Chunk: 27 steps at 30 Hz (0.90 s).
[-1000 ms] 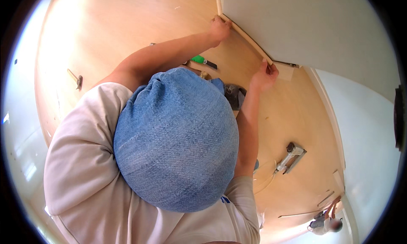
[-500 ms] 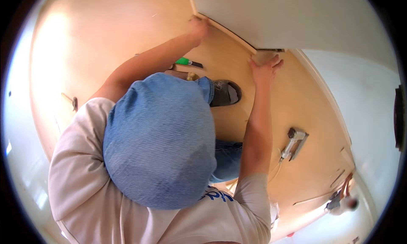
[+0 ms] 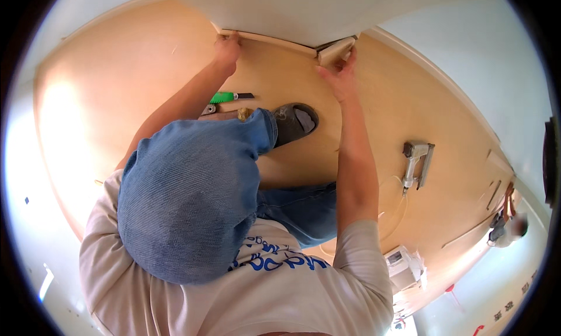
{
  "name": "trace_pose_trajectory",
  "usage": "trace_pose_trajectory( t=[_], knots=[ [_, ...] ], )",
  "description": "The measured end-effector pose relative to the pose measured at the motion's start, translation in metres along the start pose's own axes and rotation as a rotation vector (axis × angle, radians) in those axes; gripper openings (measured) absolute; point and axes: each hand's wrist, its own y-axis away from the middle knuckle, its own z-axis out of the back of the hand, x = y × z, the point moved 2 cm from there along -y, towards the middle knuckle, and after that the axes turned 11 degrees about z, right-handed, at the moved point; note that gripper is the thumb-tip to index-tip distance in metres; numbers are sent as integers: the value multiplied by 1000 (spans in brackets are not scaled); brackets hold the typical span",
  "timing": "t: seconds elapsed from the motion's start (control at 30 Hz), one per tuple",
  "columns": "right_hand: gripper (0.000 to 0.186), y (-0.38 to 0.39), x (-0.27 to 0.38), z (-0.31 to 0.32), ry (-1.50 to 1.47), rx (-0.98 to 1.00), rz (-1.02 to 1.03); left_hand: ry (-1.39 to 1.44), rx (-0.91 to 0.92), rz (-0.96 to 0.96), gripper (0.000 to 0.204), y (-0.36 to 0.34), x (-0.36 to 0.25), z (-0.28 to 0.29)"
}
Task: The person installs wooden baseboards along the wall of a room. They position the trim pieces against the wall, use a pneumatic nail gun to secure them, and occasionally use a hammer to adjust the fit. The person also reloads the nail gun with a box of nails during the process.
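At the foot of a wall corner, my left hand has its fingers closed at the left end of a long pale baseboard strip. My right hand holds a short pale baseboard piece between thumb and fingers, just past the corner. That piece tilts out from the wall, and a dark gap shows behind it. Near my sandalled foot lies a green-handled knife with a dark blade. Beside it is a brownish tool, partly hidden by my knee.
A silver nail gun with a thin pale hose lies on the tan floor to my right. A white box stands behind it. Long strips lie farther right, where another person works. White walls border the floor.
My view has shifted, so the corner sits farther left and higher. My right hand, earlier with fingers spread at the corner, now grips the short piece, which stands out from the wall.
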Motion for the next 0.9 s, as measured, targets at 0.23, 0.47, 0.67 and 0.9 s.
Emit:
trace_pose_trajectory(
  t=[0.23,0.47,0.67,0.9],
  knots=[
    [132,-12,3,-10,191,-59,84,-9,59,59,21,26,-21,-4],
    [128,-11,10,-20,109,-183,127,-43,56,26,26,19,-16,4],
    [125,-10,2,-32,104,-159,-8,-98,18,41,27,21,-18,3],
    [111,-6,10,-45,152,-245,119,-87,33,47,27,20,-19,5]
  ],
)
